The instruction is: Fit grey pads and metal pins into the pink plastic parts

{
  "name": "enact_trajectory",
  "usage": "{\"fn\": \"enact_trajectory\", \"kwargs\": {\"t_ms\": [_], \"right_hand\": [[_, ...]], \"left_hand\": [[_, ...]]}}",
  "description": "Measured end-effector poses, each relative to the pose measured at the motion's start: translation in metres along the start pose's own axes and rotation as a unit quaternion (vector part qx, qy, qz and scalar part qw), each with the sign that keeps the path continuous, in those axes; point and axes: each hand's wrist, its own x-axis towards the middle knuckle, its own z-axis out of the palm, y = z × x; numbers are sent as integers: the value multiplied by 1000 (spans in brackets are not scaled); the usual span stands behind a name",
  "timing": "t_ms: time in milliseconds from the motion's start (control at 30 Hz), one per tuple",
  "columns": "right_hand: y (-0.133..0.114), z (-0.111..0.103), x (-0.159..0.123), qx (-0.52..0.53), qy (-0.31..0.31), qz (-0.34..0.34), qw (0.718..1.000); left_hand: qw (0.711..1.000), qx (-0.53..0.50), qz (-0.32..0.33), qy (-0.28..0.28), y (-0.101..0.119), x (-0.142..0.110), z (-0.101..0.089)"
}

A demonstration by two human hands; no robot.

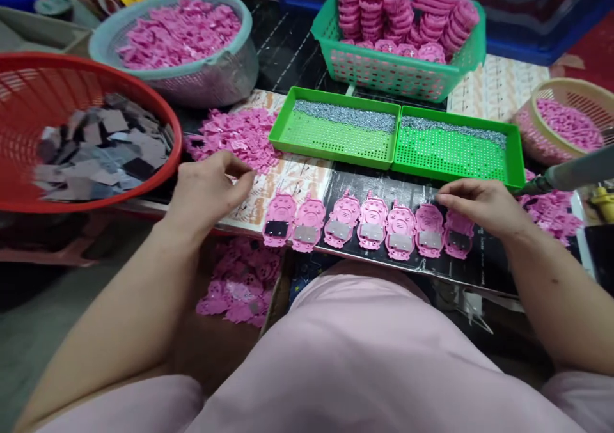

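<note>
Several pink plastic toy-phone shell halves (345, 219) lie in a row along the table's front edge, most with a silvery plate and a few with a dark one. My left hand (208, 190) hovers left of the row, just in front of a loose heap of small pink parts (240, 135). Its thumb and forefinger curl together at the tips; anything between them is hidden. Over the far end of the rightmost shell (459, 238) is my right hand (484, 204), thumb and forefinger pinched. What this pinch holds, if anything, is too small to make out.
Two green trays (336, 156) of small metal screws sit behind the row. A red basket (175, 132) of flat plates stands left, a blue basket (211, 68) of pink parts behind. A teal basket (393, 78) holds stacked shells. At right, a grey tool (575, 169) juts in beside a cream basket (532, 119).
</note>
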Motion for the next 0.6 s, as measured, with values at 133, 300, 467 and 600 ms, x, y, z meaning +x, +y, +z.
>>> {"fn": "enact_trajectory", "kwargs": {"t_ms": [133,300,467,600], "right_hand": [[5,2,11,-46,-51,-29,997],[1,4,24,-143,-94,-73,983],[-4,11,29,-194,-101,-81,972],[-8,14,29,-222,-104,-103,964]], "left_hand": [[996,-58,58,-39,47,6,15],[943,-90,292,-130,137,-5,47],[869,-88,462,-154,208,-23,74],[848,-66,493,-183,224,-29,85]]}}
